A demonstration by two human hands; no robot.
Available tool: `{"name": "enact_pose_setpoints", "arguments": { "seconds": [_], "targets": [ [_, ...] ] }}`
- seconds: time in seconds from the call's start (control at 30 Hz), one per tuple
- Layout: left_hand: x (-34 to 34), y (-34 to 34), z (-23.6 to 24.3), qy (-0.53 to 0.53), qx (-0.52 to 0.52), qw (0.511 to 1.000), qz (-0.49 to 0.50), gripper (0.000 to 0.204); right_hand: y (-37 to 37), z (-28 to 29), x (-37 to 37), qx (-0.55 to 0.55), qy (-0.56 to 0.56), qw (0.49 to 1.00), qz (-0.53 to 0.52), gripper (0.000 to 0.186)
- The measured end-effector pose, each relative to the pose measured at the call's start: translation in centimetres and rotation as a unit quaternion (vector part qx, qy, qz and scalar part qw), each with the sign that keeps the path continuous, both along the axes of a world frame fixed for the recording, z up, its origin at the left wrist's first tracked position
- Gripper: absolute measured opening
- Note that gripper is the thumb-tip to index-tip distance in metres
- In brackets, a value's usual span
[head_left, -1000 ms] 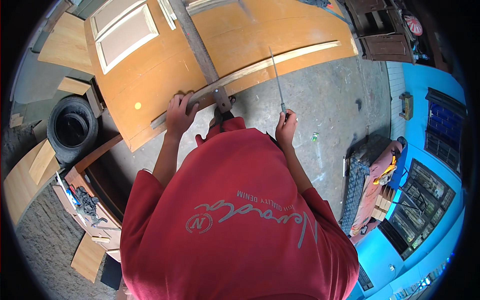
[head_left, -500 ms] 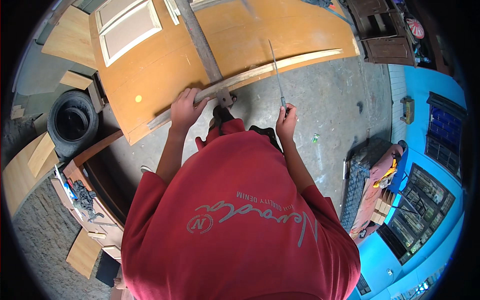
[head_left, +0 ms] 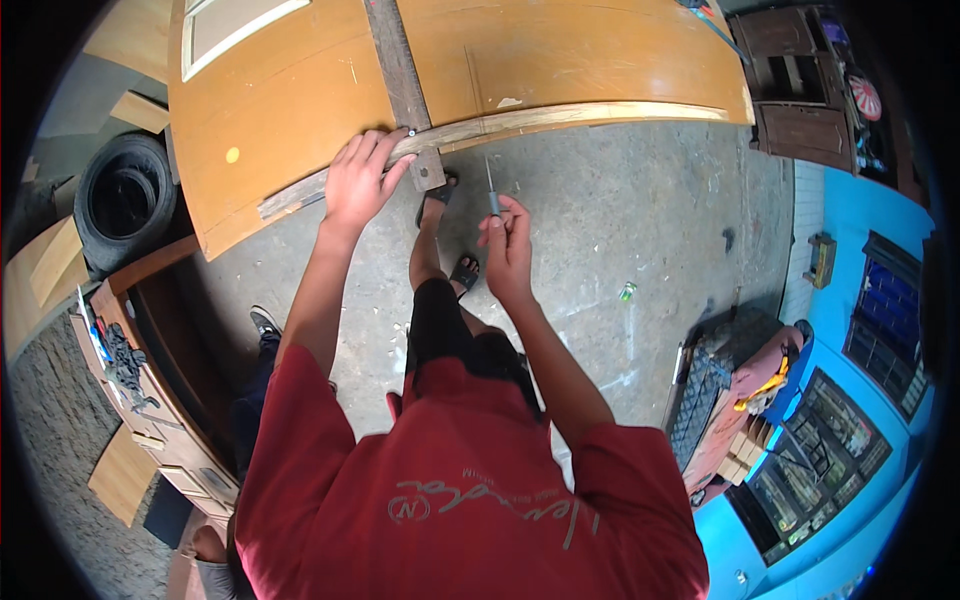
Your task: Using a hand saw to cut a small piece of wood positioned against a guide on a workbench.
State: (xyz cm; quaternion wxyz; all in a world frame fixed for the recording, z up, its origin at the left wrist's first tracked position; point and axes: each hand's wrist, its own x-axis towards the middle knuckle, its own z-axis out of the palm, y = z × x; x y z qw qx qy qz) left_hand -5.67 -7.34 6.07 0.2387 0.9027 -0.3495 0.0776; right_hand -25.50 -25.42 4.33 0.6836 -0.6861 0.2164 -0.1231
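My left hand [head_left: 365, 175] grips a long, rough wooden batten [head_left: 575, 115] lying along the near edge of the orange wooden board [head_left: 280, 90], just left of where a darker plank [head_left: 398, 70] crosses it. A short block with a hole [head_left: 425, 172] shows below this crossing. My right hand [head_left: 508, 250] holds the grey handle [head_left: 493, 200] of a long, thin metal tool, pointed away from me toward the batten right of the crossing. Its far part is faint and blurred, so I cannot tell whether it touches the wood.
Stacked tyres [head_left: 120, 205] and wooden cabinets [head_left: 165, 400] are on the left, near another person's shoe [head_left: 265, 325] and hand [head_left: 208, 543]. Dark cupboards [head_left: 800, 130] stand back right, a covered padded pile [head_left: 740, 380] right. My sandalled feet [head_left: 465, 275] stand on the concrete floor [head_left: 620, 230].
Both hands have shifted in the view, the right one leftward with the tool, the left one upward. My view has tilted, so my legs and more floor now show below the board.
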Motion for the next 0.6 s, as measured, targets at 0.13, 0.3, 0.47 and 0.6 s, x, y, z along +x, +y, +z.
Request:
{"name": "enact_pose_setpoints", "arguments": {
  "seconds": [0.13,0.3,0.47,0.6],
  "targets": [
    [-1.6,-1.3,-0.8,0.009,0.010,1.000,0.005,0.036,1.3,-0.4,-1.2,0.091,0.027,0.995,0.005,0.034],
    [-2.3,-0.7,1.3,0.019,0.024,0.999,0.022,0.034,4.5,1.5,-1.0,0.152,0.055,0.987,0.017,0.035],
    [-1.7,-0.7,2.1,0.039,0.048,0.998,-0.005,0.036,5.5,0.9,-0.4,0.137,0.078,0.988,0.001,0.032],
    [-1.3,-0.3,1.9,0.011,0.071,0.997,-0.017,0.036,6.4,0.3,-0.2,0.124,0.053,0.991,-0.015,0.030]
  ]
}}
